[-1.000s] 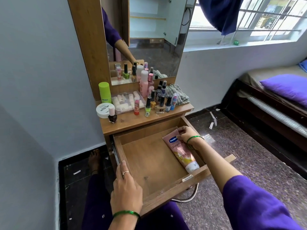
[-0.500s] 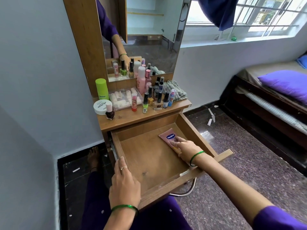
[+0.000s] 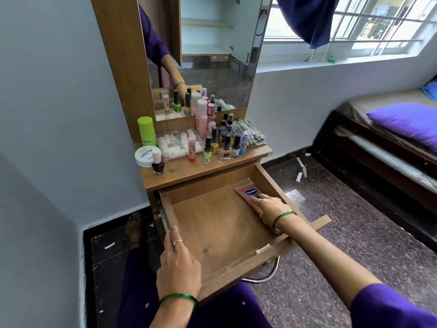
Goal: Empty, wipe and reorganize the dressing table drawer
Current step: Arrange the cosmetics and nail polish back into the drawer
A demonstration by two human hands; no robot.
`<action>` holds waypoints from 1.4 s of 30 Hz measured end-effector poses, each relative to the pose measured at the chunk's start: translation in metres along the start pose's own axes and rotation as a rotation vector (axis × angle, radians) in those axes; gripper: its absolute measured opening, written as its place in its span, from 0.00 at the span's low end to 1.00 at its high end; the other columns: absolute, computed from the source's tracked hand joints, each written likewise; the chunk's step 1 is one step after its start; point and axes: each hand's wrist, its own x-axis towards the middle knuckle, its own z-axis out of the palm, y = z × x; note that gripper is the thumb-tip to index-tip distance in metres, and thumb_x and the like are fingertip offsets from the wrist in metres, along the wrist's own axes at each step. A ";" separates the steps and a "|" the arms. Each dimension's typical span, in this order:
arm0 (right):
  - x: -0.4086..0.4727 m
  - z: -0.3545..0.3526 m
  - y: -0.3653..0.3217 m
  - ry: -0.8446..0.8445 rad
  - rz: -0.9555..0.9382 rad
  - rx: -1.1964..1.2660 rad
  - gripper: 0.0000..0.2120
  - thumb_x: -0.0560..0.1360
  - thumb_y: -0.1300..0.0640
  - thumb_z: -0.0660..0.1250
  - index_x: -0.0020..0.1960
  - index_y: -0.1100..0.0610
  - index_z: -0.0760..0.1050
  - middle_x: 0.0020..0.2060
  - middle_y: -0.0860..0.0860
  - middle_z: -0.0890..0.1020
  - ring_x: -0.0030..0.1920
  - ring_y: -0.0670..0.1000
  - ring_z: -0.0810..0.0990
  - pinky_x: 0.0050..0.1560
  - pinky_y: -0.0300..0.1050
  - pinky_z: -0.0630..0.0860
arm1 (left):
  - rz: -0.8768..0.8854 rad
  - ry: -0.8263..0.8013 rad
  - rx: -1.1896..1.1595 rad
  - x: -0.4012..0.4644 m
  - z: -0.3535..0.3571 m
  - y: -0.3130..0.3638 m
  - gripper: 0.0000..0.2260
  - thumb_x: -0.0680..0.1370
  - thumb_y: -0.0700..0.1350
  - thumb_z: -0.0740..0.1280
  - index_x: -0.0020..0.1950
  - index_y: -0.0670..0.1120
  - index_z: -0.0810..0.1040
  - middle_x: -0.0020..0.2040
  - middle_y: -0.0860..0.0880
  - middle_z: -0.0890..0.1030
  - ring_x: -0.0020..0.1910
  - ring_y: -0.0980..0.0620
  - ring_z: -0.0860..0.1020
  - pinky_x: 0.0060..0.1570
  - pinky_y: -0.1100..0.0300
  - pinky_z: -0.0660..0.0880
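The wooden drawer (image 3: pixel 220 230) of the dressing table stands pulled out below the tabletop. A pink Vaseline tube (image 3: pixel 248 191) lies flat along its right wall, near the back corner. My right hand (image 3: pixel 269 208) rests on the tube with fingers stretched over it, covering most of its length. My left hand (image 3: pixel 177 263) holds the drawer's left front corner, fingers laid along the left wall. The rest of the drawer floor is bare wood.
On the tabletop (image 3: pixel 189 171) stand several nail polish bottles (image 3: pixel 214 144), a green tube (image 3: pixel 146 131), a white jar (image 3: pixel 144 156), a clear box (image 3: pixel 176 144), a pink bottle (image 3: pixel 201 117) and a striped cloth (image 3: pixel 250 134). A bed (image 3: pixel 390 138) lies to the right.
My right hand laid the Vaseline tube down flat against the drawer's right wall and slid along it toward the back. My left hand stayed on the drawer corner.
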 end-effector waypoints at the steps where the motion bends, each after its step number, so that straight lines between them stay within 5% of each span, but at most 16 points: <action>1: 0.000 -0.001 0.000 -0.005 0.003 0.005 0.31 0.77 0.62 0.58 0.76 0.44 0.52 0.76 0.49 0.55 0.73 0.60 0.59 0.72 0.56 0.61 | -0.001 0.000 0.002 0.000 0.000 0.000 0.25 0.80 0.41 0.51 0.76 0.47 0.47 0.77 0.50 0.52 0.67 0.48 0.68 0.57 0.51 0.75; 5: -0.003 -0.004 0.000 -0.001 -0.001 0.014 0.29 0.78 0.59 0.58 0.75 0.45 0.54 0.75 0.50 0.58 0.72 0.60 0.62 0.71 0.56 0.63 | -0.002 0.005 -0.003 0.000 0.001 0.000 0.25 0.80 0.41 0.52 0.76 0.47 0.48 0.77 0.50 0.52 0.67 0.48 0.68 0.57 0.50 0.75; 10: -0.005 -0.014 -0.003 0.103 -0.025 0.045 0.19 0.78 0.49 0.58 0.69 0.46 0.69 0.65 0.50 0.72 0.64 0.57 0.72 0.64 0.53 0.71 | 0.007 0.006 -0.009 0.000 0.001 0.000 0.26 0.79 0.40 0.51 0.76 0.46 0.48 0.77 0.50 0.53 0.65 0.48 0.69 0.56 0.49 0.75; 16: -0.009 -0.065 -0.014 0.261 -0.095 0.090 0.16 0.75 0.56 0.66 0.62 0.47 0.75 0.56 0.50 0.75 0.60 0.52 0.73 0.56 0.48 0.73 | 0.012 -0.013 -0.010 -0.001 -0.002 0.001 0.26 0.79 0.40 0.52 0.76 0.46 0.47 0.77 0.50 0.52 0.67 0.48 0.67 0.58 0.49 0.74; 22: -0.008 -0.115 -0.038 0.525 -0.175 0.211 0.10 0.76 0.55 0.63 0.56 0.52 0.77 0.54 0.51 0.79 0.54 0.52 0.77 0.55 0.53 0.77 | 0.006 -0.027 -0.019 -0.002 -0.003 0.003 0.26 0.79 0.44 0.50 0.77 0.47 0.46 0.77 0.51 0.51 0.68 0.49 0.66 0.59 0.49 0.73; 29: 0.002 -0.163 -0.066 0.706 -0.288 0.281 0.08 0.76 0.60 0.63 0.52 0.54 0.79 0.49 0.51 0.79 0.47 0.49 0.77 0.51 0.46 0.77 | 0.021 -0.006 0.007 -0.002 -0.001 0.001 0.26 0.80 0.41 0.51 0.76 0.47 0.46 0.77 0.50 0.51 0.66 0.50 0.68 0.58 0.54 0.74; 42: 0.094 -0.224 -0.122 0.614 -0.316 0.207 0.16 0.72 0.60 0.67 0.59 0.58 0.74 0.55 0.56 0.79 0.54 0.56 0.78 0.54 0.47 0.75 | -0.001 -0.008 0.051 -0.002 -0.003 0.004 0.27 0.81 0.43 0.51 0.76 0.50 0.41 0.77 0.53 0.48 0.64 0.54 0.69 0.56 0.60 0.74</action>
